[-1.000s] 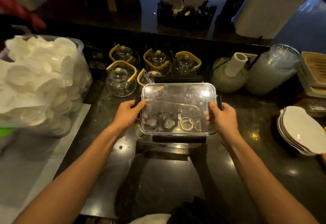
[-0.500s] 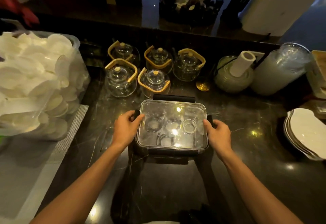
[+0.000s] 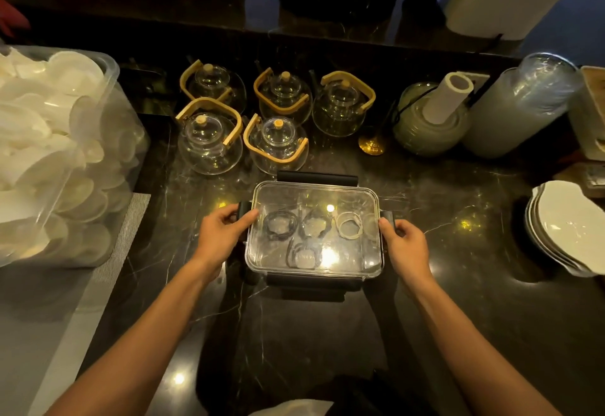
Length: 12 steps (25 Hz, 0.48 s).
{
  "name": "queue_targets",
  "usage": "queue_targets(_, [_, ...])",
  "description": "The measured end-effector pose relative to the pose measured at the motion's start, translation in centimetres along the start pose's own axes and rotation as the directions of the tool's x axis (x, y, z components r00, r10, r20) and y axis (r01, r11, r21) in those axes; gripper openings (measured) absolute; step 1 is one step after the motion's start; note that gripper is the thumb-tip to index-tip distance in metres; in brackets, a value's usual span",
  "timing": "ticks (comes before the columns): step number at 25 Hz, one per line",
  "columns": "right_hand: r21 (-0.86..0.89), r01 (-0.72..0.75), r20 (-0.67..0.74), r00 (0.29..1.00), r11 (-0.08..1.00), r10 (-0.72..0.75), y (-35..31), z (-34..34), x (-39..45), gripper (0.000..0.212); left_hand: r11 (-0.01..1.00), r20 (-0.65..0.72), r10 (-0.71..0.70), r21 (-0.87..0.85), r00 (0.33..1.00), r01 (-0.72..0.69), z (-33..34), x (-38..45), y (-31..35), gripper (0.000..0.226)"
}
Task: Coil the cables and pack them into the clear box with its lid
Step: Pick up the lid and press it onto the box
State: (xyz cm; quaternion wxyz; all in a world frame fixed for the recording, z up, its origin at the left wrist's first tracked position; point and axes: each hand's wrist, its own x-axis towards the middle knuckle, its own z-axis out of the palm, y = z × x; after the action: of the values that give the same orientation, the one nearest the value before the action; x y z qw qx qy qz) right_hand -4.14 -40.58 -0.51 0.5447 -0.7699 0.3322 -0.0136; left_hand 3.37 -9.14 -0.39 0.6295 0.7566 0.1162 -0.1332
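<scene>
We are gripping the clear box (image 3: 314, 229) by its side latches. Our left hand (image 3: 222, 235) and right hand (image 3: 406, 245) are clamping opposite ends.

One view only, head-worn, wide-angle. Looks forward and steeply down onto a dark counter (image 3: 458, 284) from close above. Forearms enter from the near edge, box (image 3: 314, 229) at centre, teapots (image 3: 275, 114) beyond it. Tub (image 3: 65, 153) at the left edge, plates (image 3: 566, 232) at the right. Far ledge bows with lens distortion.
</scene>
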Motion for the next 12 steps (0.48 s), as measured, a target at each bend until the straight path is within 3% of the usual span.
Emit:
queue_targets(2, [0.081,-0.036,0.019,0.999,0.996,0.035,0.50,-0.08,0.04,0.033,0.996,0.000,-0.070,-0.048,0.998,0.070,-0.32,-0.03,-0.81,0.030])
queue_targets(5, [0.204,-0.126,0.037,0.992,0.971,0.121,0.52,-0.27,0.09,0.024,0.953,0.027,-0.233,-0.196,0.972,0.233,-0.25,-0.23,-0.97,0.026])
queue_targets(9, [-0.093,0.072,-0.097,0.992,0.993,-0.081,0.70,0.14,-0.37,0.025,0.996,-0.105,-0.086,-0.038,0.991,0.083,0.01,-0.40,-0.99,0.031])
queue_targets(12, [-0.181,0.090,-0.113,0.987,0.979,-0.111,0.83,0.62,-0.17,0.030,0.998,-0.088,-0.057,0.024,0.994,0.059,-0.09,-0.58,-1.36,0.029])
